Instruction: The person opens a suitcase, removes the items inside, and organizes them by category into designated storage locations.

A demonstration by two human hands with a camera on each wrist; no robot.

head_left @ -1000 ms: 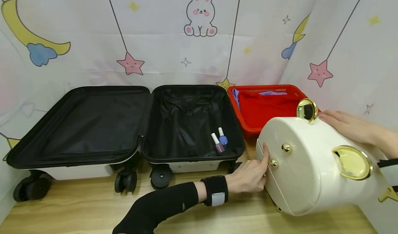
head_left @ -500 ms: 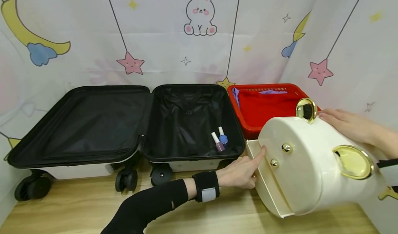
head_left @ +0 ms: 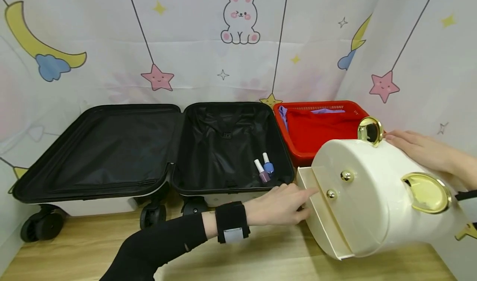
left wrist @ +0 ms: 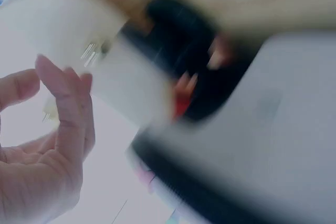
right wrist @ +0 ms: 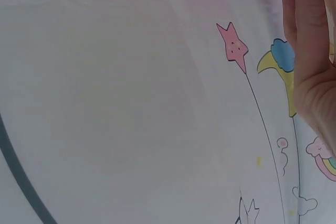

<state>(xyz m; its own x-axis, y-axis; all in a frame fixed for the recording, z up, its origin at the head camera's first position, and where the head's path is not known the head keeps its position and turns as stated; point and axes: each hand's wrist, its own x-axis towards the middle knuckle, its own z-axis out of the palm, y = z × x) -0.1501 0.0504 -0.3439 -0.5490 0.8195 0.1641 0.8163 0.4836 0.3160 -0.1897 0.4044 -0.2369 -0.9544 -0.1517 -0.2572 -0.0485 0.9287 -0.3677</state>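
A cream rounded storage box [head_left: 361, 212] with gold knobs and gold handles stands at the right in the head view. Its lower drawer [head_left: 329, 221] is pulled partly out toward the left. My left hand [head_left: 279, 205] is at the drawer's front, index finger stretched over its edge. In the left wrist view, that hand's thumb and fingers stand apart with nothing between them. My right hand [head_left: 425, 150] lies with straight fingers on the box's far side, behind the upper gold handle [head_left: 370, 131].
An unfolded suitcase [head_left: 93, 152] with black lining stands on the wooden floor. A purple nail polish bottle [head_left: 263, 174] and a blue one [head_left: 268, 167] lie in its right half. Behind the box is a red basket [head_left: 294, 150] holding red and lilac cloth.
The lower drawer has slid out of the box toward the left. My left hand has moved left with it, then slightly off its edge. My right hand has stayed on the box.
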